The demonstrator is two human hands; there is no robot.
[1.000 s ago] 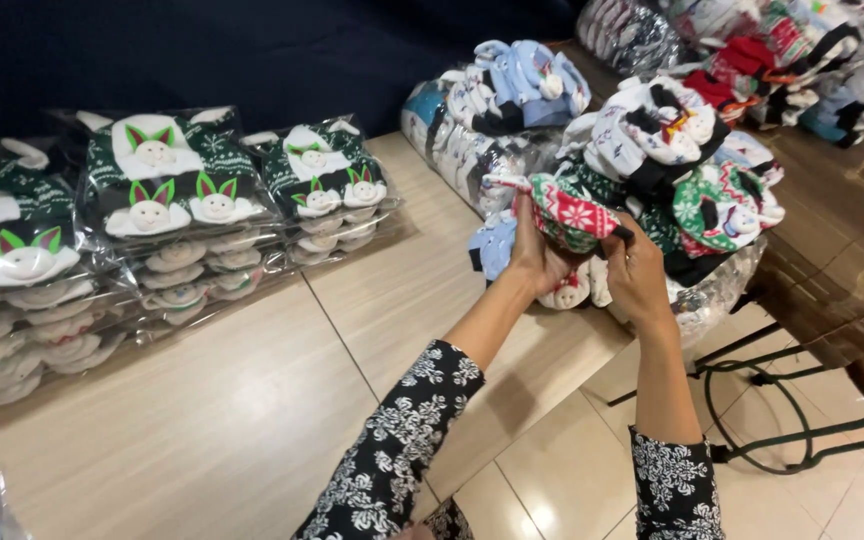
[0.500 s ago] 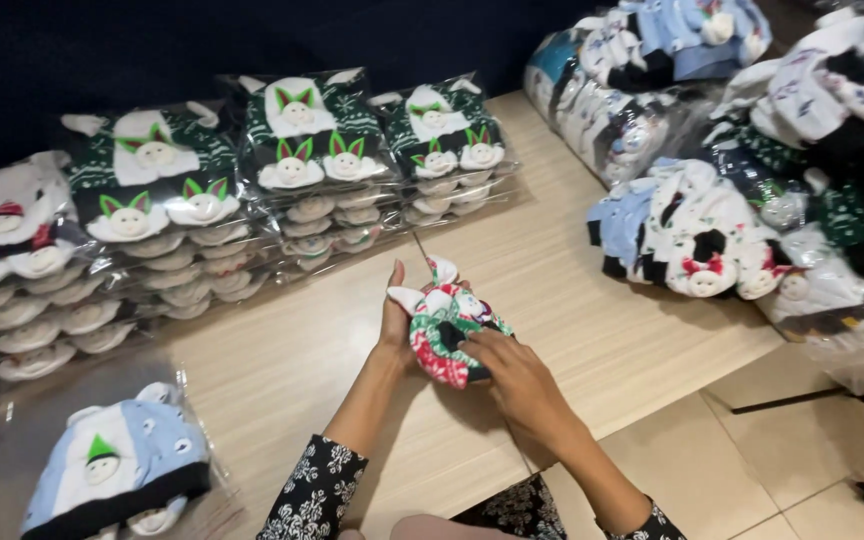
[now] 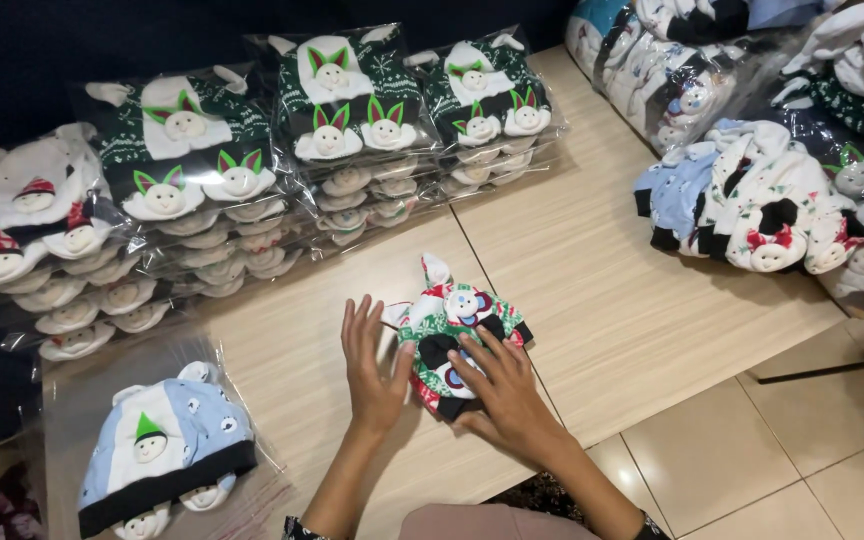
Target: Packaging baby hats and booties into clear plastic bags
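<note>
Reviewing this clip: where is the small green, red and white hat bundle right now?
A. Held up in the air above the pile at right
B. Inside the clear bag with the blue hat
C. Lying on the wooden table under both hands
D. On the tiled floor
C: the hat bundle lies flat on the wooden table, with the left hand at its left edge and the right hand pressing on top.

Even overhead light, soft shadows, slight edge blur.
</note>
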